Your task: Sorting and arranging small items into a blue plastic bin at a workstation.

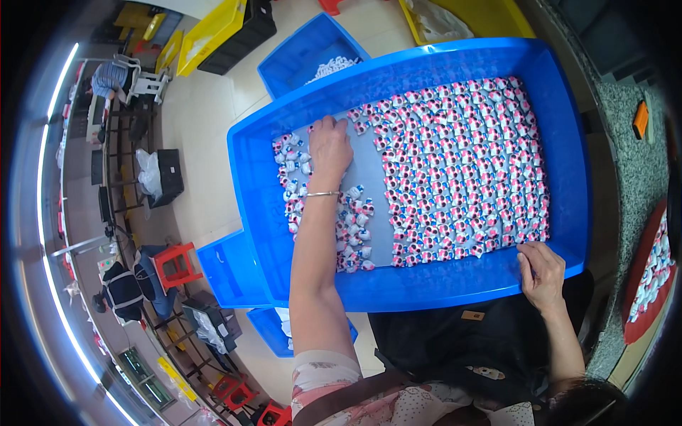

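Note:
A large blue plastic bin (426, 295) lies before me. Small pink, white and blue figurines (463, 170) stand in close rows over its right part. Looser figurines (354, 226) lie jumbled at its left, with a strip of grey bottom between the two groups. My left hand (330, 146) reaches down into the bin near the far end of that strip, fingers bent; whether it holds a figurine is hidden. My right hand (542, 271) rests at the bin's near right rim, fingers bent beside the last row of figurines, and no held thing can be made out.
Smaller blue bins (234, 271) stand beyond and left of the large one. Yellow crates (213, 37) are at the top. On the right, a speckled counter (615, 160) bears an orange-handled tool (641, 120) and a red tray (634, 319) of figurines. Two people sit at the left.

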Tool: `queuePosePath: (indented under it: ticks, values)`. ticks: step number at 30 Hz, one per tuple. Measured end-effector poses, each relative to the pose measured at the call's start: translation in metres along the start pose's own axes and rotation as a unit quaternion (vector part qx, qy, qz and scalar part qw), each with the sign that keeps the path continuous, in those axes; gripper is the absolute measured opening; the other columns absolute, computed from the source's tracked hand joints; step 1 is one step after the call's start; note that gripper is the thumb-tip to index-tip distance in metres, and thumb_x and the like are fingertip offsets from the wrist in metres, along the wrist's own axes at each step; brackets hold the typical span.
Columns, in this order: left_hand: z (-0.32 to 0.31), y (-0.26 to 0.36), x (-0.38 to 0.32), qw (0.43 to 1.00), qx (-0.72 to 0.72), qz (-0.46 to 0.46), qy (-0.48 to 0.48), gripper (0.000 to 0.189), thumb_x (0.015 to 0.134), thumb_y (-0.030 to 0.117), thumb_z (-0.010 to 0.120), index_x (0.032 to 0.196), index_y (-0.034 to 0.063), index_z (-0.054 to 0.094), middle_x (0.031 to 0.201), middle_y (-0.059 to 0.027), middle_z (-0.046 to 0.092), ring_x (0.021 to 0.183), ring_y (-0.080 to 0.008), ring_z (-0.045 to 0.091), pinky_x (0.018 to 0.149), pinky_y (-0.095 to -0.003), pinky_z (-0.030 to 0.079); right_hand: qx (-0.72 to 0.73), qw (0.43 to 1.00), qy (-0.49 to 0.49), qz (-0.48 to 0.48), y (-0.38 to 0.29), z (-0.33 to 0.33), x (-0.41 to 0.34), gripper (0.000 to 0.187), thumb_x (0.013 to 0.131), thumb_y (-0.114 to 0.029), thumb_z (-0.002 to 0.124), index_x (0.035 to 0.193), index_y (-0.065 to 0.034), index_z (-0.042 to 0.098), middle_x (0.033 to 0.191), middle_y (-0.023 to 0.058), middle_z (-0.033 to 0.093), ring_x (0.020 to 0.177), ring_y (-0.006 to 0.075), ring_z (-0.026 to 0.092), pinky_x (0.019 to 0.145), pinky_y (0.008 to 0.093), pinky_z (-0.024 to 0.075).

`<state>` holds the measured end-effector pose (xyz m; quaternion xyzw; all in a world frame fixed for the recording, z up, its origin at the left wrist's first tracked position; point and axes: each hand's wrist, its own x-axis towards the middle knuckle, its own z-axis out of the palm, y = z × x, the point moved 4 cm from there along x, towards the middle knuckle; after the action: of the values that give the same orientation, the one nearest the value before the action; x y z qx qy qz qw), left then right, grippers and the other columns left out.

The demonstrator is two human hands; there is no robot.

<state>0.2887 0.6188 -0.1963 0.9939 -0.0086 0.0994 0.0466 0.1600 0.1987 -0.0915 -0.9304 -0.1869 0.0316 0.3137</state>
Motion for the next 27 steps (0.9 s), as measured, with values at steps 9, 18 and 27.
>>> queuePosePath:
  ticks: [9,18,27]
  values:
    - [-0.001,0.003,-0.022,0.960,-0.130,-0.198,-0.152,0.025,0.077,0.024,0.071,0.086,0.0009,0.064,0.095,-0.0182,0.065,0.075,-0.0311,0.065,0.069,-0.0417,0.052,0.002,1.000,0.004,0.003,0.001,-0.001,-0.001,0.009,0.081,0.000,0.065,0.090,0.0018,0.068,0.086,0.0161,0.066,0.076,0.0325,0.066,0.068,0.0368,0.0526]
    - [-0.006,0.013,-0.030,0.972,-0.210,-0.002,-0.108,0.022,0.077,0.015,0.073,0.093,0.0019,0.067,0.087,-0.0140,0.064,0.072,-0.0260,0.064,0.068,-0.0371,0.051,0.003,1.000,-0.001,0.002,0.000,-0.002,0.000,0.009,0.081,-0.001,0.066,0.090,0.0012,0.068,0.086,0.0161,0.066,0.076,0.0321,0.067,0.067,0.0370,0.0527]
    - [0.012,0.006,-0.022,0.950,-0.255,-0.151,-0.102,0.022,0.077,0.009,0.067,0.099,0.0037,0.066,0.091,-0.0169,0.063,0.085,-0.0312,0.065,0.073,-0.0389,0.053,0.002,1.000,-0.018,0.009,-0.002,0.001,0.000,0.008,0.082,0.000,0.065,0.089,0.0020,0.068,0.083,0.0154,0.066,0.073,0.0313,0.066,0.065,0.0363,0.0521]
